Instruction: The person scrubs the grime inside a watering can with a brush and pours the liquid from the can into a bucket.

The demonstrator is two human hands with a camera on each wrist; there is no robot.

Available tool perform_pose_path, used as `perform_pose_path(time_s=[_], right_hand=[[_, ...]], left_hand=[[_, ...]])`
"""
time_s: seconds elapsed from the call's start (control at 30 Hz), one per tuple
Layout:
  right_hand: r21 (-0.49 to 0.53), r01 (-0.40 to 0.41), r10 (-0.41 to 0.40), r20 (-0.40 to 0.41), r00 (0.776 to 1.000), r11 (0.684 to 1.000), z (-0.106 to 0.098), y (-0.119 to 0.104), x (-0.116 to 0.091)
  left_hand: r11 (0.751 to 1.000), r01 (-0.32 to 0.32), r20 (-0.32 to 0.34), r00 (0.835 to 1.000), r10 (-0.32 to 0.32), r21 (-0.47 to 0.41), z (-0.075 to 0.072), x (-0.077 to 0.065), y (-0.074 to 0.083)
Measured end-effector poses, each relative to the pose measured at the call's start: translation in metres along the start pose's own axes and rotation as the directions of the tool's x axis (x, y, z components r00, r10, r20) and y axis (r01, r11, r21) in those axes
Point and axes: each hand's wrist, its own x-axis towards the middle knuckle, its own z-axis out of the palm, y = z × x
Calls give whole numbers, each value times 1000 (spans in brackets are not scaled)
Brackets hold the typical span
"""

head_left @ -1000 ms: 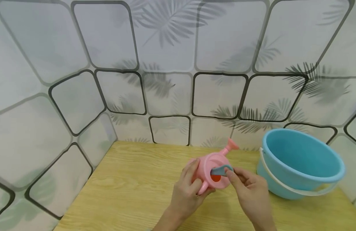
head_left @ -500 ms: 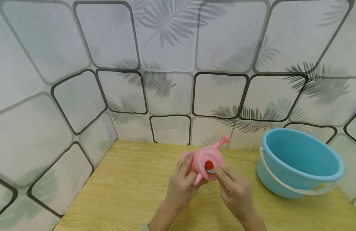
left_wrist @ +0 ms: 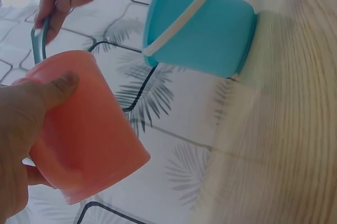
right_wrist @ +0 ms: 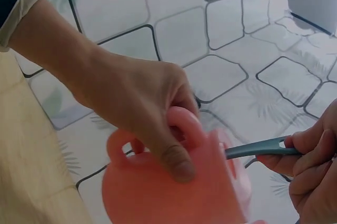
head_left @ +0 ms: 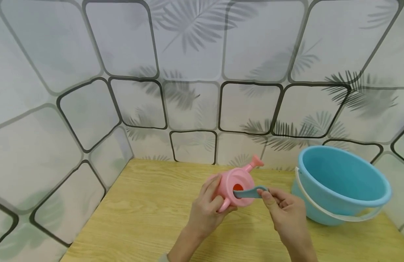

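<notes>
Head view: above a yellow wood-grain tabletop (head_left: pixel 149 207), a person's left hand (head_left: pixel 205 213) grips a tilted pink plastic watering can (head_left: pixel 228 183); the right hand (head_left: pixel 288 214) pinches a blue-grey loop-ended plastic tool (head_left: pixel 249 193) reaching into the can. A light-blue plastic bucket (head_left: pixel 320 199) stands at right, before pale frond-printed wallpaper (head_left: pixel 195 112). Left wrist view: the can is clear of the tabletop. Right wrist view: wallpaper rises behind both hands.

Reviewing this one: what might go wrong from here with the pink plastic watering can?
The pink plastic watering can is tipped and held aloft by the left hand; it may slip. The slim blue-grey plastic tool could snag, its inner end hidden inside, or drop, since the right hand pinches only its outer end.
</notes>
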Motion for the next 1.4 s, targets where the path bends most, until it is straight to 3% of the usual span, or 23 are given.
perform_pose_path(time_s=[0.13,0.27,0.5,0.7,0.83,0.93,1.13,1.33,1.4], right_hand=[[57,13,-18,79,997,998,1,1,2],[149,63,-67,21,998,987,-5,1,2],[114,61,-75,126,989,992,-4,2,5],[267,98,-128,98,987,959,-11,2,6],[247,72,-124,201,972,966,0,4,8],[231,69,-121,223,967,971,2,6,10],[379,106,-186,181,966,919,-14,6,11],[355,37,-141,271,952,934,-6,10,13],[424,32,-151,250,956,905,-9,10,12]], left_hand=[[1000,-23,0,1000,23,-10,1,1,1],[1000,-16,-2,1000,16,-3,0,2,1],[998,-47,-3,999,47,-35,0,2,3],[999,-11,23,1000,12,-37,-2,3,1],[999,-16,10,1000,16,-41,-3,2,1],[998,-25,-3,1000,24,-51,-4,1,0],[998,-27,6,1000,27,-58,-6,0,-2],[998,-30,6,1000,30,-58,-7,-2,-1],[998,-15,15,1000,16,-60,-7,-3,-2]])
